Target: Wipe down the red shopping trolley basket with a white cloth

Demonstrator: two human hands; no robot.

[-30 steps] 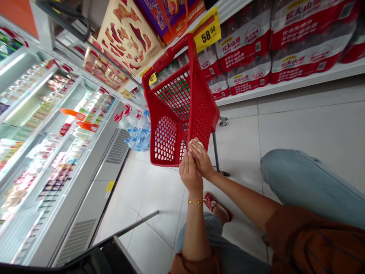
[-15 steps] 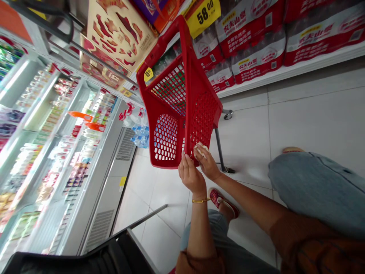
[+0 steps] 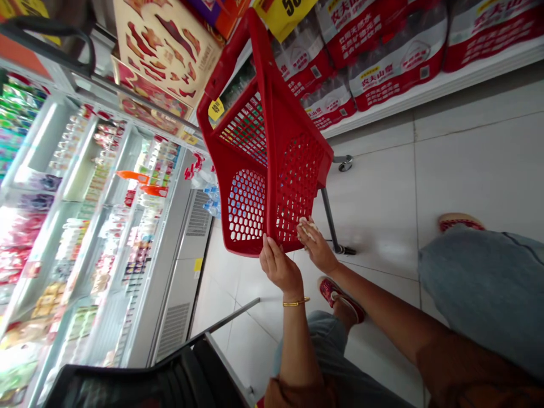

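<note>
A red perforated plastic shopping cart (image 3: 259,170) on a metal wheeled frame stands in front of me in a shop aisle. My left hand (image 3: 278,265), with a gold bangle at the wrist, grips the basket's lower corner with curled fingers. Beside it, my right hand (image 3: 317,249) presses a small white cloth (image 3: 306,224) against the basket's side wall. My knees in blue jeans show at the right and at the bottom.
An open refrigerated case (image 3: 85,226) full of packaged goods runs along the left. Shelves with shrink-wrapped bottled-water packs (image 3: 382,73) line the far side. A black basket (image 3: 140,385) sits at the bottom left. White floor tiles (image 3: 446,187) spread to the right.
My left hand has left my right hand and taken hold of the basket's lower corner. My right hand with the cloth has shifted a little along the basket's side. The view tilted up.
</note>
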